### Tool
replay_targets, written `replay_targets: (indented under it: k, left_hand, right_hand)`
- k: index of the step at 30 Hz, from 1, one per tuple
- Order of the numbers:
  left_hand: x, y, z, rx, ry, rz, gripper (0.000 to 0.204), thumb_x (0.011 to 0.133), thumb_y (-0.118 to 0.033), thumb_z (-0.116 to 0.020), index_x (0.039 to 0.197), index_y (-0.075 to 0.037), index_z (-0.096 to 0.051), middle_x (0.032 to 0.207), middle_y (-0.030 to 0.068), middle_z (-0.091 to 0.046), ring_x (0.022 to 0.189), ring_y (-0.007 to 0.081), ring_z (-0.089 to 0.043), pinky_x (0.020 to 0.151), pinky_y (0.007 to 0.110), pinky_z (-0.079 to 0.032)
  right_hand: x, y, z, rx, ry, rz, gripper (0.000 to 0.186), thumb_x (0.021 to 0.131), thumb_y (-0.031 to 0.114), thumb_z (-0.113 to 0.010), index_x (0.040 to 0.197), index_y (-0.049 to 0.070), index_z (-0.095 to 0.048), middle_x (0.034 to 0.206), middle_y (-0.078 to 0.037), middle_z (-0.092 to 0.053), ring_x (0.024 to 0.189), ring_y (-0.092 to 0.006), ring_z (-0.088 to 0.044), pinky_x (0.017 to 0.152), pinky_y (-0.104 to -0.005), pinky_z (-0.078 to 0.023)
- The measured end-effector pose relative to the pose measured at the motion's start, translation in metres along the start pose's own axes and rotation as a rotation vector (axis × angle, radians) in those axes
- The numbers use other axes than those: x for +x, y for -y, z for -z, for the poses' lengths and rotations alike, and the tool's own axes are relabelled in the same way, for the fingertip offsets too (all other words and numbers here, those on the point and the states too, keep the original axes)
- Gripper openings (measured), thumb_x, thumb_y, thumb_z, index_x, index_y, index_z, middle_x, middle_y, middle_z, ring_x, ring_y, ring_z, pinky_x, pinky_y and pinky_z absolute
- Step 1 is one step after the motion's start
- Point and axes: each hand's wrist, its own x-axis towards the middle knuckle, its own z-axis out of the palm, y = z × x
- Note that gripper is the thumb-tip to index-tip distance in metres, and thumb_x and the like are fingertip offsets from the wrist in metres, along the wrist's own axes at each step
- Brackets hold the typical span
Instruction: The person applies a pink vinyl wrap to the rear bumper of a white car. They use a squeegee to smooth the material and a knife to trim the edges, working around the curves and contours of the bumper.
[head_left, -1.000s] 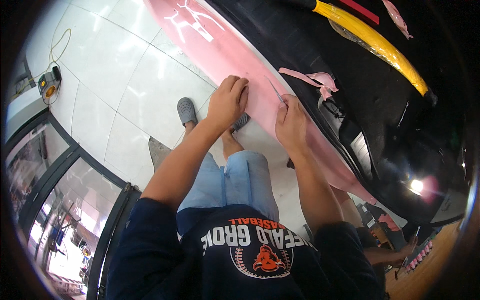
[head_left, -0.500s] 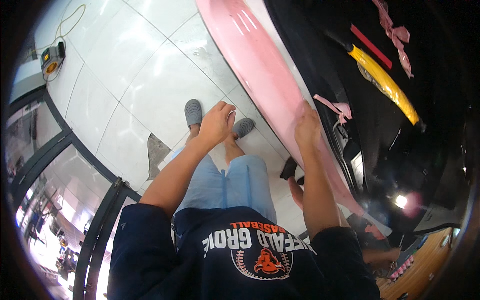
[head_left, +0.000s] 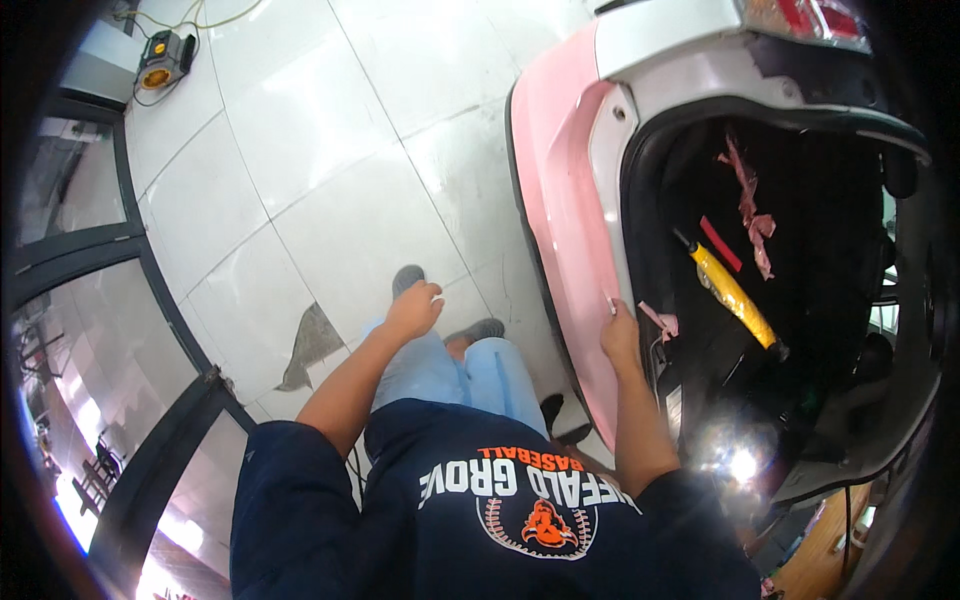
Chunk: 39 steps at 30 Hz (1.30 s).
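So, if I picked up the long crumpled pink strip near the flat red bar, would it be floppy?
Probably floppy: the pink strip lies twisted and crumpled. It looks thin, so I'd guess it's light. And it likely wouldn't roll, because its shape is uneven and bunched.

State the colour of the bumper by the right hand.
Pink; the bumper shows best in the head view.

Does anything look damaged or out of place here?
Yes. A jagged grey patch interrupts the pale floor tiles left of the blue shorts, as if some tile broke away. Crumpled pink strips also lie loose in the black cargo area, like discarded scraps.
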Motion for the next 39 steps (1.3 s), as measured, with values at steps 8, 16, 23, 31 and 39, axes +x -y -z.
replay_targets:
  k: [8, 16, 23, 31, 39]
  left_hand:
    - [0.011, 0.067, 0.132, 0.010, -0.237, 0.138, 0.030, 0.085, -0.024, -0.057, 0.101, 0.000, -0.065, 0.097, 0.0219, -0.064, 0.093, 0.0351, -0.061, 0.084, 0.042, -0.048]
    - [0.090, 0.048, 0.183, 0.007, -0.177, 0.073, 0.028, 0.087, -0.024, -0.056, 0.101, 0.000, -0.066, 0.094, 0.0208, -0.067, 0.086, 0.0317, -0.065, 0.078, 0.040, -0.050]
    - [0.128, -0.132, 0.169, -0.321, 0.399, -0.013, 0.042, 0.094, -0.031, -0.052, 0.114, 0.005, -0.060, 0.096, 0.0125, -0.066, 0.087, 0.0203, -0.063, 0.079, 0.031, -0.049]
    - [0.120, -0.128, 0.158, -0.037, 0.769, -0.177, 0.030, 0.098, -0.025, -0.046, 0.096, 0.001, -0.060, 0.081, 0.0064, -0.062, 0.074, 0.0132, -0.057, 0.070, 0.027, -0.048]
    - [0.181, -0.187, 0.025, 0.671, 0.396, -1.562, 0.024, 0.097, -0.014, -0.045, 0.105, 0.004, -0.060, 0.088, 0.0176, -0.062, 0.080, 0.0304, -0.059, 0.072, 0.039, -0.047]
  right_hand:
    - [-0.006, 0.101, 0.007, 0.083, 0.162, 0.096, 0.024, 0.089, 0.010, -0.044, 0.109, 0.002, -0.054, 0.091, -0.025, -0.064, 0.089, -0.0416, -0.062, 0.079, -0.0468, -0.047]
    - [0.044, 0.107, -0.016, 0.237, 0.223, 0.050, 0.027, 0.088, 0.014, -0.047, 0.110, 0.000, -0.052, 0.099, -0.029, -0.062, 0.094, -0.0441, -0.060, 0.084, -0.0499, -0.045]
    - [0.080, 0.206, -0.108, 0.739, -0.243, -0.025, 0.033, 0.083, 0.010, -0.051, 0.115, 0.004, -0.057, 0.099, -0.022, -0.064, 0.082, -0.0335, -0.063, 0.073, -0.0439, -0.049]
    - [-0.026, 0.331, -0.086, 1.369, -0.364, -0.343, 0.049, 0.087, 0.010, -0.051, 0.134, 0.007, -0.041, 0.092, -0.022, -0.065, 0.085, -0.0363, -0.064, 0.074, -0.0419, -0.050]
    - [-0.131, 0.172, -0.198, 2.464, -0.785, -0.703, 0.037, 0.091, 0.020, -0.054, 0.125, 0.004, -0.051, 0.105, -0.009, -0.062, 0.084, -0.0196, -0.063, 0.073, -0.0333, -0.052]
